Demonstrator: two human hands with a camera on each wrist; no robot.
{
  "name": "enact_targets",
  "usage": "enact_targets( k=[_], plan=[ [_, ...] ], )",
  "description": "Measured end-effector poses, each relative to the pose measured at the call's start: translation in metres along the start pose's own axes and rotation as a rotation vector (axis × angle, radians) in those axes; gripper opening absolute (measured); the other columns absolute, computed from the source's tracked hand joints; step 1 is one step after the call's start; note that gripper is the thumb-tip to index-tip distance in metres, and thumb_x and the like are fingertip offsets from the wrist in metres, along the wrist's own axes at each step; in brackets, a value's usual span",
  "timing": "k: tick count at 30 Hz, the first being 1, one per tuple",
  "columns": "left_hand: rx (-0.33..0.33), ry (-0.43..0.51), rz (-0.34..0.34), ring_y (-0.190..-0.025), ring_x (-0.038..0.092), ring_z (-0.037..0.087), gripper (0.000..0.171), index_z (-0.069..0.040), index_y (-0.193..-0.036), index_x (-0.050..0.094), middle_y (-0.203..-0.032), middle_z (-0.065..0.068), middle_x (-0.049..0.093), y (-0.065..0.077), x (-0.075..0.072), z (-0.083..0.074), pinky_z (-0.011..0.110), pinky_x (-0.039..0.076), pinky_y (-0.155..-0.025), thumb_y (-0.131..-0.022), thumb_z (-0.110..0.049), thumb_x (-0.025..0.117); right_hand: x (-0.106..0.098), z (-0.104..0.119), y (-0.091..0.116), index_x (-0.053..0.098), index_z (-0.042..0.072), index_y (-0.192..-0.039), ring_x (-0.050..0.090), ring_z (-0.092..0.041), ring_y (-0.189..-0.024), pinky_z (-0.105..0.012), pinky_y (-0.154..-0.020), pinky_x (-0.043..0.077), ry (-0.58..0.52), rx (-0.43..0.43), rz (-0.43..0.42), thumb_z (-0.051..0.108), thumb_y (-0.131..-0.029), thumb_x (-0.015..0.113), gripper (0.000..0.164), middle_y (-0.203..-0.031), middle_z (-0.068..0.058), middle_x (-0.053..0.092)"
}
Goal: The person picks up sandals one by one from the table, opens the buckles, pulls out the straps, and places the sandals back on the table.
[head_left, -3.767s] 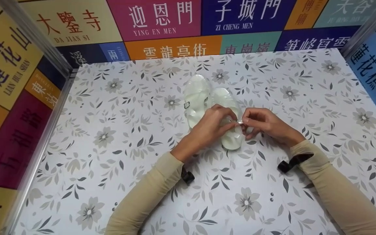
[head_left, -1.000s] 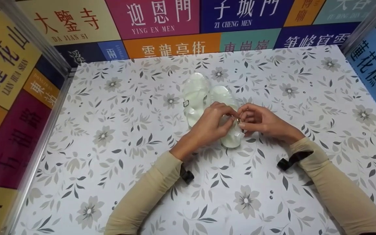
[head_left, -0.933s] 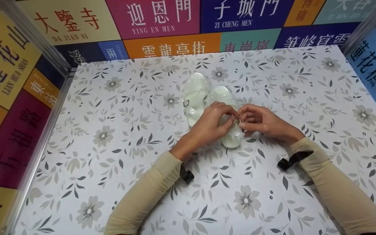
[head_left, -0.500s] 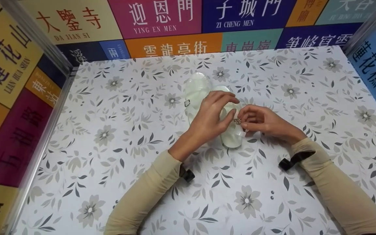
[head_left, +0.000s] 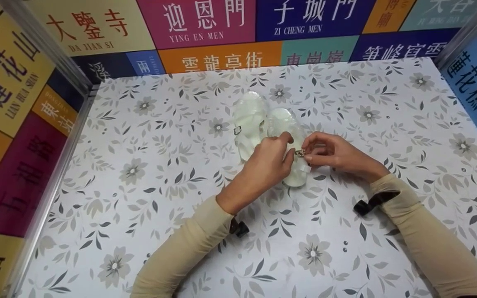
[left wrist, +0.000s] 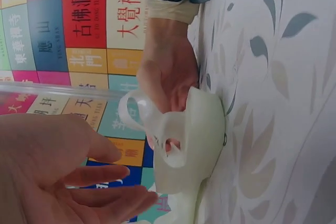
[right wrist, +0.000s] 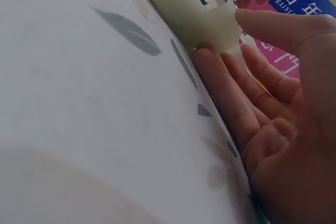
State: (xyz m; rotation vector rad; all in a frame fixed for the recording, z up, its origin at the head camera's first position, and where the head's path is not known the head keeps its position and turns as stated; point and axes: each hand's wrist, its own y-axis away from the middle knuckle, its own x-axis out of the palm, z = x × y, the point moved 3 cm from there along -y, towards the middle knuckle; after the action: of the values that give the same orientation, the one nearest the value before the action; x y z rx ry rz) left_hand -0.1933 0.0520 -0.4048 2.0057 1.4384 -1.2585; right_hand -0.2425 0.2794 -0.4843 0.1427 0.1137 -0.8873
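Observation:
Two pale green sandals lie side by side on the patterned cloth. In the head view, my right hand (head_left: 338, 156) holds the side of the right sandal (head_left: 284, 120), thumb and fingertips pinching its strap at a small metal buckle (head_left: 300, 153). The right wrist view shows the thumb against the strap and the other fingers low along the sandal's side (right wrist: 210, 27). My left hand (head_left: 267, 161) is over the same sandal, fingers loosely bent; in the left wrist view it holds nothing, apart from the upright strap loop (left wrist: 126, 114). The left sandal (head_left: 250, 107) has a square buckle (head_left: 237, 130).
A white cloth (head_left: 139, 231) with grey flowers and leaves covers the table. Colourful panels (head_left: 205, 20) with printed characters stand along the back and both sides. A metal frame post (head_left: 48, 45) rises at the back left corner.
My left hand has let go near the buckle, lifted with fingers spread, then come down again with fingers bent. My right hand keeps its pinch, and more of the buckle now shows.

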Motion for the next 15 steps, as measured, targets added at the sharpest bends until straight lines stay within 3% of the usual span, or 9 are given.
enact_targets(
  k=[8,9,12,15],
  plan=[
    [-0.063,0.001,0.104,-0.088,0.078,0.039,0.029,0.001,-0.121,0.058,-0.094,0.023,0.075,0.005,0.009,0.004,0.049,0.063,-0.071,-0.108,-0.023,0.065,-0.001,0.005,0.003,0.054,0.004,-0.138,0.077,-0.018,-0.103,-0.025,-0.087,0.061,0.023,0.113,-0.017,0.019,-0.102,0.077,0.045,-0.108,-0.011,0.078],
    [-0.064,-0.007,0.113,-0.089,0.078,0.039,0.031,0.001,-0.121,0.056,-0.093,0.022,0.074,0.002,0.020,0.011,0.050,0.063,-0.072,-0.108,-0.026,0.064,-0.001,0.006,0.003,0.053,0.004,-0.138,0.077,-0.018,-0.104,-0.025,-0.087,0.062,0.018,0.124,-0.015,0.020,-0.102,0.077,0.046,-0.108,-0.011,0.079],
    [-0.081,-0.011,0.163,-0.095,0.077,0.035,0.034,-0.001,-0.125,0.052,-0.097,0.019,0.073,-0.001,0.034,0.021,0.049,0.063,-0.078,-0.110,-0.031,0.060,0.000,0.008,0.004,0.051,0.002,-0.141,0.077,-0.017,-0.103,-0.025,-0.086,0.062,0.011,0.146,-0.011,0.019,-0.103,0.076,0.048,-0.109,-0.010,0.079],
    [-0.076,0.011,0.192,-0.103,0.075,0.033,0.038,-0.003,-0.132,0.047,-0.103,0.017,0.072,-0.003,0.041,0.024,0.047,0.063,-0.084,-0.111,-0.033,0.056,0.001,0.011,0.005,0.051,0.001,-0.142,0.077,-0.016,-0.105,-0.024,-0.085,0.062,0.020,0.146,-0.022,0.017,-0.102,0.077,0.050,-0.114,-0.009,0.076]
  ],
)
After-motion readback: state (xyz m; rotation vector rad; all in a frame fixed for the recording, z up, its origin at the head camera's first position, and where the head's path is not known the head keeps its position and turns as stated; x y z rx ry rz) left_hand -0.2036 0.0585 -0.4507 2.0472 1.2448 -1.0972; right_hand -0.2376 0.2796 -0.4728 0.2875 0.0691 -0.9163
